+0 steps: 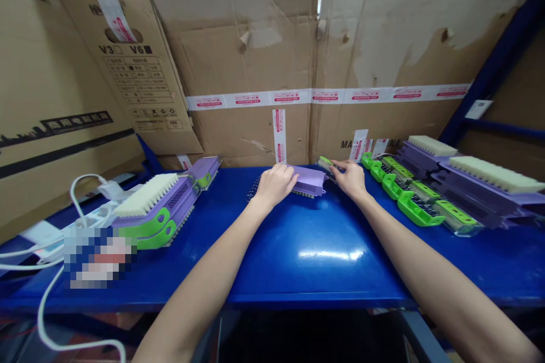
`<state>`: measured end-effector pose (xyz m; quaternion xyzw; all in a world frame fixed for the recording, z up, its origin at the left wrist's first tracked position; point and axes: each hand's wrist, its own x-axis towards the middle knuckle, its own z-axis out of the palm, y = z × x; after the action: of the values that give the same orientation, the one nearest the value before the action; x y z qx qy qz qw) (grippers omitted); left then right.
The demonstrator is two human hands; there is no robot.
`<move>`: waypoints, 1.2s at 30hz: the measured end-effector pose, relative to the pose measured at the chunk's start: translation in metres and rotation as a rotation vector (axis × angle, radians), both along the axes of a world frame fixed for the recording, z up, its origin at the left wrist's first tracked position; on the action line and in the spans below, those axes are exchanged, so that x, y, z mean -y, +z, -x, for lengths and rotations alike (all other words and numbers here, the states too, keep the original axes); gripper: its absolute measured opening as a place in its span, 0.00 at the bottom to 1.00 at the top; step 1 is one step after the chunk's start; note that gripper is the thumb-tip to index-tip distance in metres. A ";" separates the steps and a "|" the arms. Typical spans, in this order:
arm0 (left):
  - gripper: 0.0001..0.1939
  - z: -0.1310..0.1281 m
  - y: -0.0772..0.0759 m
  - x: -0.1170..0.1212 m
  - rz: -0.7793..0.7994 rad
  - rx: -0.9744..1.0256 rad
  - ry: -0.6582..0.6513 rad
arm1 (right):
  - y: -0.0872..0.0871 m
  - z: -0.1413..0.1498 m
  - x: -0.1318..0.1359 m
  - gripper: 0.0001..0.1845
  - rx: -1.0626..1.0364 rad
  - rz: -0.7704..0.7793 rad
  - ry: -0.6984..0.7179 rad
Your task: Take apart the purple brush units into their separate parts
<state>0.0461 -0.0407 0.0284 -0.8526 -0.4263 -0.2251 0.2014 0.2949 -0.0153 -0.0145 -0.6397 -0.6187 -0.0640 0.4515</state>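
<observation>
My left hand [276, 186] is closed over the left part of a purple plastic brush body [310, 177] lying on the blue table. Dark bristles show along the underside of this body, and its left end is partly hidden by the hand. Just to the right, my right hand [349, 179] pinches a small clear plastic part with a green edge [325, 161]. That part is held close to the right end of the brush body, and I cannot tell whether they touch. My right fingers cover some of the part.
On the right lie a row of green handle pieces [415, 211], several green-and-clear parts [455, 213] and purple bodies with cream sponges [496, 174]. Sponge-topped purple-and-green brushes [159, 204] stand left, near a power strip [96, 216] with white cables. Cardboard [251, 57] walls the back.
</observation>
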 end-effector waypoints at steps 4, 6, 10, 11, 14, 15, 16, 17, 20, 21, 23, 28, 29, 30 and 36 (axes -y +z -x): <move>0.19 -0.003 -0.003 0.001 0.050 -0.052 -0.033 | 0.003 0.003 0.003 0.19 -0.038 -0.061 0.000; 0.19 -0.004 -0.005 0.002 0.070 -0.056 -0.038 | 0.006 0.005 0.005 0.19 -0.047 -0.108 0.009; 0.20 -0.006 -0.009 0.004 0.123 -0.055 -0.005 | 0.012 0.012 0.011 0.19 -0.039 -0.204 0.041; 0.22 -0.005 -0.010 0.004 0.141 -0.065 0.013 | 0.014 0.014 0.013 0.19 -0.033 -0.229 0.047; 0.25 -0.004 -0.012 0.002 0.190 -0.083 0.058 | 0.019 0.020 0.019 0.19 -0.004 -0.305 0.077; 0.25 -0.003 -0.011 0.002 0.197 -0.075 0.068 | 0.020 0.022 0.021 0.19 0.010 -0.323 0.092; 0.25 -0.003 -0.011 0.001 0.199 -0.059 0.076 | 0.021 0.024 0.022 0.18 0.026 -0.334 0.105; 0.24 -0.002 -0.010 0.001 0.194 -0.035 0.080 | 0.022 0.026 0.024 0.17 0.043 -0.338 0.119; 0.25 0.000 -0.006 0.001 0.140 0.069 0.087 | 0.023 0.034 0.029 0.15 0.102 -0.362 0.182; 0.26 0.001 -0.004 0.001 0.113 0.105 0.088 | 0.023 0.037 0.031 0.14 0.123 -0.389 0.212; 0.30 0.002 -0.002 0.000 0.059 0.165 0.079 | 0.023 0.043 0.034 0.13 0.166 -0.456 0.288; 0.42 0.008 0.000 -0.003 -0.029 0.236 -0.057 | 0.021 0.058 0.040 0.12 0.239 -0.501 0.453; 0.41 0.009 0.001 -0.004 -0.034 0.220 -0.091 | 0.020 0.060 0.041 0.12 0.249 -0.504 0.477; 0.40 0.010 0.001 -0.004 -0.035 0.194 -0.122 | 0.019 0.062 0.041 0.12 0.262 -0.509 0.501; 0.25 0.011 0.003 -0.005 0.013 0.006 -0.193 | 0.015 0.064 0.041 0.12 0.306 -0.474 0.586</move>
<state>0.0350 -0.0359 0.0311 -0.8904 -0.3441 -0.2433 0.1719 0.2311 -0.0566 0.0005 -0.2976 -0.8029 -0.1680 0.4884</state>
